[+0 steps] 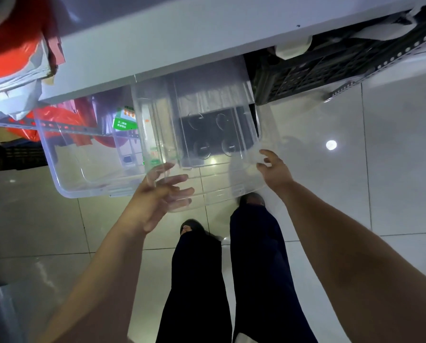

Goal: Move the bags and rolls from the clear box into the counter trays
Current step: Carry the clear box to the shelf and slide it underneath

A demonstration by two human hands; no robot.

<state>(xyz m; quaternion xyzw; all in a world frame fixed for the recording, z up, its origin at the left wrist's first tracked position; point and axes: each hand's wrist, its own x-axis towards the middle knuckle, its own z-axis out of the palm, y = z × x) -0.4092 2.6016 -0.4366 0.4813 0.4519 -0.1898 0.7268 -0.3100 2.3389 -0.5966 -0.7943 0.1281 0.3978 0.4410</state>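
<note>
Head view: my left hand and right hand were apart, fingers spread and loose, neither clamped on anything. Each was at a near corner of the clear box. It lay straight ahead on the floor, half under the counter, long axis apparently running away from me.

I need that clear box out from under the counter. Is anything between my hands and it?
Nothing visible. The left hand and right hand are both at the near rim of the clear box. A second clear box sits beside it to the left, not in between.
</note>
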